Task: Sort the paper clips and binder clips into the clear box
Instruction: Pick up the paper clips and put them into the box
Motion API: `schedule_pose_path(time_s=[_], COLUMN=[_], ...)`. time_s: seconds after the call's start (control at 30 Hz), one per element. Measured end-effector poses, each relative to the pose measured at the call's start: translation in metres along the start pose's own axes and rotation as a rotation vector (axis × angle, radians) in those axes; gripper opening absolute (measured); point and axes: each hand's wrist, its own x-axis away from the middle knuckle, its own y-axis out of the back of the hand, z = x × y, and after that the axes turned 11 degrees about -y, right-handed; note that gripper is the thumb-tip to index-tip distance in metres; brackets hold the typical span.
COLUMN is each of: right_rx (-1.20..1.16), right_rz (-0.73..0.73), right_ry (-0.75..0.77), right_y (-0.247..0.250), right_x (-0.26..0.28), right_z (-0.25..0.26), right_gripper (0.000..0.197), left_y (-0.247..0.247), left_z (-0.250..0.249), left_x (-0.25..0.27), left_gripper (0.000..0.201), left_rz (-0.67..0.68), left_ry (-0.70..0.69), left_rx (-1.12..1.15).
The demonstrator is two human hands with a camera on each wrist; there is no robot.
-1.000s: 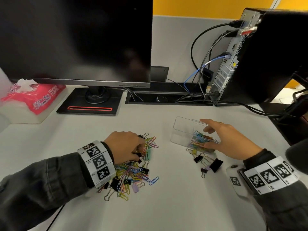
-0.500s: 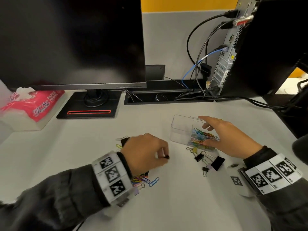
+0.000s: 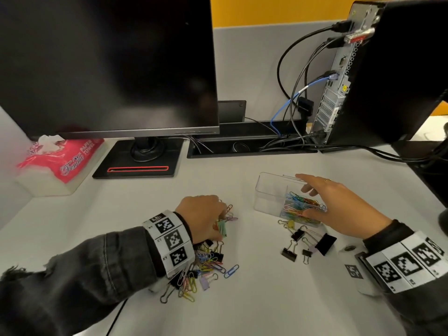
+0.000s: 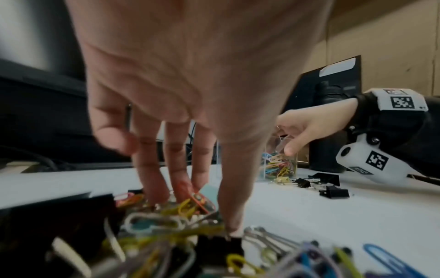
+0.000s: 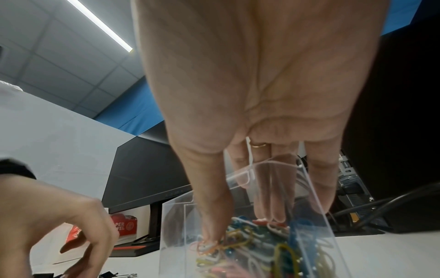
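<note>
A mixed pile of coloured paper clips and binder clips (image 3: 206, 263) lies on the white desk. My left hand (image 3: 218, 226) reaches down into the pile's far end. Its straight fingers (image 4: 154, 188) and its thumb touch the clips, spread apart, with nothing lifted. The clear box (image 3: 271, 190) stands to the right; coloured paper clips (image 3: 300, 207) fill its right compartment. My right hand (image 3: 308, 195) grips the box, thumb on the near wall and fingers over the far rim. A few black binder clips (image 3: 308, 241) lie just in front of the box.
A black monitor (image 3: 109, 69) on its stand fills the back left, with a pink paper-towel pack (image 3: 63, 158) at the far left. A computer tower (image 3: 388, 73) with cables stands at the back right. A lone blue paper clip (image 3: 231, 270) lies right of the pile.
Half a second ago my left hand was out to the right, pinching a small black clip near the box; it is back on the pile without it. The right hand kept its hold on the box.
</note>
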Motion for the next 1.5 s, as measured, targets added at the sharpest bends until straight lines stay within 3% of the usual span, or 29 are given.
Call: schedule_pose_path(time_s=[0.17, 0.4, 0.5, 0.6, 0.73, 0.93, 1.13, 1.3, 1.4, 1.5], right_rx=[0.009, 0.023, 0.024, 0.025, 0.022, 0.022, 0.013, 0.009, 0.026, 0.038], right_rz=[-0.004, -0.011, -0.015, -0.021, -0.02, -0.027, -0.023, -0.029, -0.027, -0.032], right_ry=[0.003, -0.001, 0.003, 0.006, 0.003, 0.012, 0.029, 0.031, 0.021, 0.018], right_y=[-0.002, -0.003, -0.003, -0.004, -0.003, -0.004, -0.004, -0.004, -0.004, -0.004], right_x=[0.0, -0.001, -0.001, -0.001, -0.001, 0.0, 0.0, 0.0, 0.0, 0.0], right_z=[-0.002, -0.002, -0.003, -0.003, -0.002, -0.003, -0.003, -0.004, -0.003, -0.004], right_gripper=[0.078, 0.078, 0.078, 0.078, 0.078, 0.077, 0.076, 0.076, 0.076, 0.077], left_y=[-0.005, -0.008, -0.01, -0.008, -0.005, -0.001, -0.003, 0.011, 0.01, 0.002], left_z=[0.004, 0.013, 0.016, 0.011, -0.001, -0.005, -0.007, -0.024, -0.047, -0.057], left_x=[0.007, 0.024, 0.026, 0.025, 0.012, -0.019, -0.024, -0.018, -0.022, -0.027], left_gripper=[0.033, 0.016, 0.016, 0.019, 0.04, 0.064, 0.033, 0.036, 0.036, 0.039], left_rz=[-0.134, -0.293, -0.285, -0.298, -0.257, -0.121, -0.181, -0.302, -0.239, -0.143], left_ry=[-0.056, -0.003, 0.008, -0.068, -0.171, -0.174, -0.171, -0.259, -0.426, -0.482], left_rx=[0.111, 0.23, 0.23, 0.261, 0.186, 0.034, 0.007, 0.028, 0.064, 0.109])
